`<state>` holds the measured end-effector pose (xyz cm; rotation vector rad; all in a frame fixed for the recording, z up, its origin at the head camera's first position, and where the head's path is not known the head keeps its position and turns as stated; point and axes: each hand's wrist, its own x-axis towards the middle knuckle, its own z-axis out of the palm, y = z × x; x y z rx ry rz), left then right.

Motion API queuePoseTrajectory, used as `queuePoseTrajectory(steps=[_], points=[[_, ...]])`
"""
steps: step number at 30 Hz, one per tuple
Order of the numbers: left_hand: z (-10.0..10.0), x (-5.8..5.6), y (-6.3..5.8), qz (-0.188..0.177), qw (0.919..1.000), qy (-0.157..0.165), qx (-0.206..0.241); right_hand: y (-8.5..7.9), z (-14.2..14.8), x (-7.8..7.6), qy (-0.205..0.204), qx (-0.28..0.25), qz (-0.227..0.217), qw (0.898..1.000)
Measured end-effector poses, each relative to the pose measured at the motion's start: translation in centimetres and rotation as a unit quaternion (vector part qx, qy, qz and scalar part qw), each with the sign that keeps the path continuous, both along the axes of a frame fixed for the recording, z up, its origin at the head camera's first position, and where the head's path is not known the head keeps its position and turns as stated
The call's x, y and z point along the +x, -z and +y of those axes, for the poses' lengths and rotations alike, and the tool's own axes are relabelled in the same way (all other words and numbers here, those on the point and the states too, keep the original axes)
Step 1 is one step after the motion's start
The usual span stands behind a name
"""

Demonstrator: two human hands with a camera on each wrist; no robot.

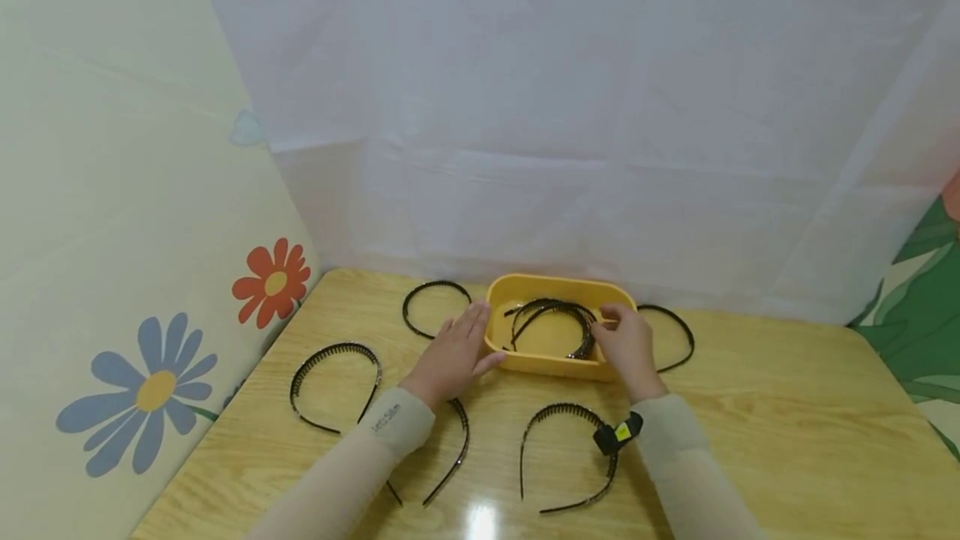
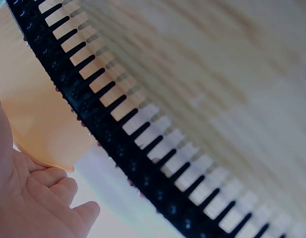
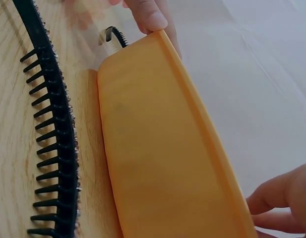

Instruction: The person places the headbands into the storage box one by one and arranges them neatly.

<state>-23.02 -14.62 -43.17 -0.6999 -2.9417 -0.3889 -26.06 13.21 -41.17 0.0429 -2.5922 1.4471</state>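
A yellow tray (image 1: 551, 367) holds overlapping black toothed headbands (image 1: 581, 332). My left hand (image 1: 453, 352) rests against the tray's left end, with extended fingers along the wall and the thumb by the front corner. At the right end, my right hand (image 1: 628, 347) reaches over the rim, fingers bent close to the headbands. Whether it pinches one is hidden; the right wrist view shows only part of these fingers (image 3: 276, 203) behind the tray wall (image 3: 153, 134). A toothed headband (image 2: 100, 114) fills the left wrist view's foreground, on the table.
More black headbands lie on the wooden table (image 1: 772, 423): one behind my left hand (image 1: 405, 307), one at the left (image 1: 337, 347), one under my left wrist (image 1: 465, 432), one in front (image 1: 525, 448), one right of the tray (image 1: 686, 332). White cloth (image 1: 480, 148) hangs behind.
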Motion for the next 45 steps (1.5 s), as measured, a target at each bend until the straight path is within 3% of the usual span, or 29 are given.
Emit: queuePoseTrajectory(steps=[7, 13, 24, 36, 45], points=[[0.3, 0.3, -0.2, 0.008, 1.0000, 0.006, 0.001, 0.3, 0.7, 0.5, 0.027, -0.050, 0.012, 0.998], [0.4, 0.4, -0.4, 0.010, 0.9999, 0.013, 0.002, -0.4, 2.2, 1.8, 0.051, -0.081, 0.019, 0.995], [0.4, 0.7, -0.4, 0.004, 1.0000, 0.006, -0.006, -1.4, 6.7, 2.4, 0.138, -0.054, 0.064, 0.987], [0.4, 0.7, -0.7, 0.003, 1.0000, 0.004, 0.005, -0.2, 10.2, 1.8, 0.147, -0.012, 0.030, 0.989], [0.3, 0.5, -0.4, -0.001, 1.0000, 0.003, -0.002, 1.8, 12.3, 1.7, 0.145, -0.003, -0.063, 0.987]])
